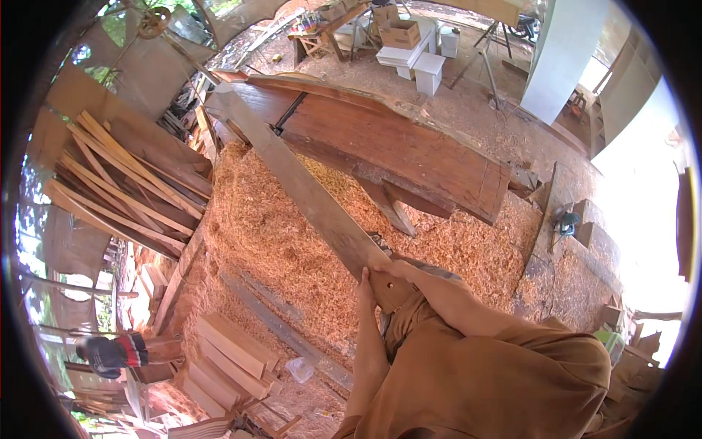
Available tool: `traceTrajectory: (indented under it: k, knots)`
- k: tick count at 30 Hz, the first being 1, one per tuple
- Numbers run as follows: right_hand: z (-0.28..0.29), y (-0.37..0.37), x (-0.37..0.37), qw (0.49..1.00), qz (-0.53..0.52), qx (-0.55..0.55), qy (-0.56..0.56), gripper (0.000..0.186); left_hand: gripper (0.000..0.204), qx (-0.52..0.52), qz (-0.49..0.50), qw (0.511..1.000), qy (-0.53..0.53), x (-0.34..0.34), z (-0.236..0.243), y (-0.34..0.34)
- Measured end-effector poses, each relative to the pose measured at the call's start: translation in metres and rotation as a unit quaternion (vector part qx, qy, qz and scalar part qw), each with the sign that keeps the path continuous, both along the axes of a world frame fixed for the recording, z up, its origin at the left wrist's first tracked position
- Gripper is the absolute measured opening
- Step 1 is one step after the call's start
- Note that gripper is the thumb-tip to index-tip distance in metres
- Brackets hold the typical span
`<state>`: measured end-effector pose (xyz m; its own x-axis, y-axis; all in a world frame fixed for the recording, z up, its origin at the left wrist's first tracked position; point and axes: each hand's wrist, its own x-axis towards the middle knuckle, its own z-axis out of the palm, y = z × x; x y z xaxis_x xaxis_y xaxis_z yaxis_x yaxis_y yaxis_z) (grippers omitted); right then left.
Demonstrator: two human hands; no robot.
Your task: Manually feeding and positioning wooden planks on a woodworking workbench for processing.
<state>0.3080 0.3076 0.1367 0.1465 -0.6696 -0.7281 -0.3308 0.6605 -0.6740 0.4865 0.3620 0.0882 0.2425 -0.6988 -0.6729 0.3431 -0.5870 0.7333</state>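
Observation:
A long, flat wooden plank (303,201) runs from near my body out toward the far left. Its far end overlaps the left corner of a reddish-brown wooden workbench (387,135); whether it touches there I cannot tell. My left hand (366,290) is closed on the plank's left edge at the near end. Opposite it, my right hand (399,271) grips the right edge. A small hole shows in the plank close to my hands. Parts of the fingers are hidden beneath the wood.
Wood shavings (256,194) heap under and beside the bench. Long strips (135,179) lean at the left; thick timber blocks (230,351) lie lower left. Another person (121,353) is beyond them. A blue-green power tool (565,224) sits at the right. A cardboard box (400,34) stands farther back.

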Motion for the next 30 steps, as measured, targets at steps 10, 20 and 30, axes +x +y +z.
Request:
traceTrajectory:
  k: [10, 20, 30]
  knots:
    - [0.009, 0.099, -0.114, 0.999, -0.035, 0.019, 0.012, 0.091, 0.084, 0.06, -0.019, 0.998, -0.004, -0.096, -0.035, 0.103]
    - [0.021, 0.134, -0.263, 0.996, 0.082, 0.042, -0.002, 0.093, 0.085, 0.035, 0.02, 0.998, -0.04, -0.257, -0.041, 0.135]
    - [-0.003, 0.175, -0.47, 0.997, 0.069, 0.026, -0.005, 0.087, 0.09, 0.093, 0.049, 0.994, -0.012, -0.494, 0.021, 0.181]
